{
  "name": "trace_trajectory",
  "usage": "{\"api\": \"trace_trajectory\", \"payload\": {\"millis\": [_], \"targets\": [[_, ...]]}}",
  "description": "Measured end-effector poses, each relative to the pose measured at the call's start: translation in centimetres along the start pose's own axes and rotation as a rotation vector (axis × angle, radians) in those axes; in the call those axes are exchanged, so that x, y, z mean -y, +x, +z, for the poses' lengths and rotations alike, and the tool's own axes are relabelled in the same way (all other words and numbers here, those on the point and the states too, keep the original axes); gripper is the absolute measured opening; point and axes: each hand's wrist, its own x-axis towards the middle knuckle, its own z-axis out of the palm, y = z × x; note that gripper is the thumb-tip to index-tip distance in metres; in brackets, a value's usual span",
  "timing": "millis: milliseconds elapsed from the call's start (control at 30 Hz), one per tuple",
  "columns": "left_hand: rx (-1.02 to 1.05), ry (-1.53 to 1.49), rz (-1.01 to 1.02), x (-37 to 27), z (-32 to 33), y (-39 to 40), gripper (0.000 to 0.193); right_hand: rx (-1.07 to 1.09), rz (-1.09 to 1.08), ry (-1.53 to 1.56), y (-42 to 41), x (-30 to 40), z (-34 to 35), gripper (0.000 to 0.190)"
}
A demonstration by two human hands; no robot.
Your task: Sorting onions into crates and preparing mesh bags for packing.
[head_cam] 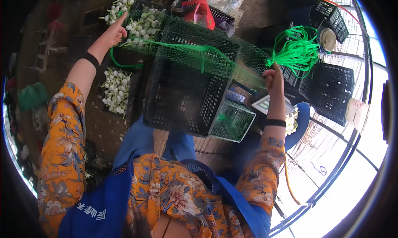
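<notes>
A green mesh net bag [202,56] is stretched between my two hands, over a black perforated plastic crate [180,98] in front of me. At the upper left, my left hand [115,33] is closed on one end of the net, with a finger extended. My right hand [274,79] grips the other end, just below a bunch of bright green loops [297,51]. Black crates of white bulbs with green stems [144,28] stand around my left hand, partly behind the net. Another heap of bulbs [116,92] lies in a crate to the left of the large crate.
A red bag [203,12] sits in a dark crate beyond the net. Near my right forearm are a scale [269,102] and a smaller basket [233,121] with green netting inside. Stacked black crates [331,85] and a round white container [328,39] stand at the right.
</notes>
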Motion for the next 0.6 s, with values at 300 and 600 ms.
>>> {"api": "trace_trajectory", "payload": {"millis": [300, 600], "targets": [[0.01, 0.224, 0.049, 1.2, 3.1, 7.8, 0.073, -0.092, 0.205, -0.052, 12.8, -8.1, 2.2, 0.042], [0.507, -0.39, -0.063, 15.1, 0.9, -4.4, 0.041, 0.451, 0.441, 0.417, -1.5, -16.6, 3.6, 0.033]]}}
